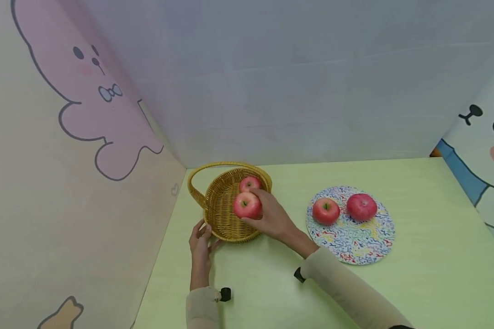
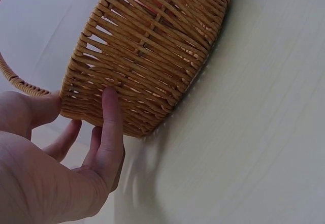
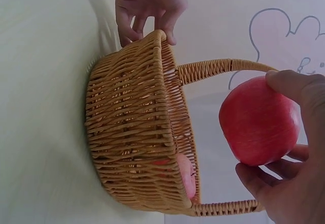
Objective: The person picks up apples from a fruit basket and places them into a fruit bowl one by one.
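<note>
Just below the middle of the head view, my right grip (image 1: 271,219) is clamped round a red apple (image 1: 247,205) above the round wicker basket (image 1: 226,214). I'd expect firm, smooth, slightly slippery skin that bruises, so its widest girth suits holding. My left grip (image 1: 200,242) pinches the basket's stiff-looking woven rim, though that hold is partly hidden from me.

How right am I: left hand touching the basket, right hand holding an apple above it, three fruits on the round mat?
Only the count is wrong: the head view shows two red fruits on the round mat. The left hand touches the basket; the right hand holds an apple above it.
</note>
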A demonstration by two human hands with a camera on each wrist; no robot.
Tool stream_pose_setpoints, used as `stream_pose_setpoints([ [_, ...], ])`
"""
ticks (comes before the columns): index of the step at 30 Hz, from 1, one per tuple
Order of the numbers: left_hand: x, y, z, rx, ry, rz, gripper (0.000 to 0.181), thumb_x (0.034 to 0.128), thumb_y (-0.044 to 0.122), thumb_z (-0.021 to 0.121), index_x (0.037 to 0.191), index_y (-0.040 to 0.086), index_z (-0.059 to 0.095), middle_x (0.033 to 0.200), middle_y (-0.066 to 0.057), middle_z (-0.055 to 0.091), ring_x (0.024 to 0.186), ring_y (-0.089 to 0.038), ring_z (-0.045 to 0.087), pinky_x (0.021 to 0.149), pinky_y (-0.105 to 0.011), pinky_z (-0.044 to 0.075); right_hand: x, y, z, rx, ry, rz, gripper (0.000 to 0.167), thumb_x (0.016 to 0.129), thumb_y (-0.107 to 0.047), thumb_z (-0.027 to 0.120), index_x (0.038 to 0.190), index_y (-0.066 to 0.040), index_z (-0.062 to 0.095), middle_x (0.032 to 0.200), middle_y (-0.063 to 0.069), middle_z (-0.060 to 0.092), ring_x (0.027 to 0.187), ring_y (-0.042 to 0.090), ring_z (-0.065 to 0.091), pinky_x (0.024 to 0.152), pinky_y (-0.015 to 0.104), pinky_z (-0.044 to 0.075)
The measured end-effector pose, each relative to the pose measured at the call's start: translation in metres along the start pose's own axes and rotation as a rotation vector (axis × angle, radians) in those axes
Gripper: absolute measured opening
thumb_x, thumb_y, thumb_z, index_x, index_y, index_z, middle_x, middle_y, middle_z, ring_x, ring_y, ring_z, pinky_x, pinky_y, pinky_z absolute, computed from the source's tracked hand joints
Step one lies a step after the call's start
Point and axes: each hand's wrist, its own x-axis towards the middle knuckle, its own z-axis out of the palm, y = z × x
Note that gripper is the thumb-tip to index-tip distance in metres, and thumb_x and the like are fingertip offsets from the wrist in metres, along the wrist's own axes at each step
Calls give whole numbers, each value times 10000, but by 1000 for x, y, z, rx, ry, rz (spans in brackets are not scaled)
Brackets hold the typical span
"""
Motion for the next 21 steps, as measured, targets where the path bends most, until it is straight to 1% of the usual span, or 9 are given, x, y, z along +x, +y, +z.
stream_pose_setpoints([
  [4,1,1,0,-5,-8,-9,456,1101,201,538,1552,182,476,1463,-161,471,1271,-325,596,870,-426,661,-11,3,-9,14,18,5,804,858,-341,863,1499,-55,472,1381,125,594,1243,287,583,1019,484,573],
  [9,3,3,-1,-4,-15,-12,457,1096,208,549,1547,180,477,1477,-178,474,1285,-337,595,860,-432,663,-26,5,-19,17,60,37,816,859,-357,866,1508,-68,465,1420,123,583,1267,288,581,1039,499,568],
  [13,3,4,-2,-9,-22,-21,456,1093,201,557,1543,183,483,1482,-183,481,1301,-344,590,867,-451,660,-39,7,-27,20,91,34,805,855,-340,873,1501,-67,479,1435,116,586,1280,289,588,1051,508,567],
  [18,3,6,-3,-1,-35,-22,463,1092,208,562,1547,181,484,1486,-181,487,1321,-359,587,903,-478,646,-55,9,-38,-10,136,31,816,830,-321,897,1492,-74,490,1435,106,593,1269,283,600,1045,520,572],
  [21,2,6,-4,1,-37,-28,468,1093,213,562,1552,172,480,1493,-185,486,1329,-371,583,912,-485,641,-65,12,-43,-39,150,53,824,820,-317,903,1493,-81,490,1439,108,594,1271,280,603,1047,523,575],
])
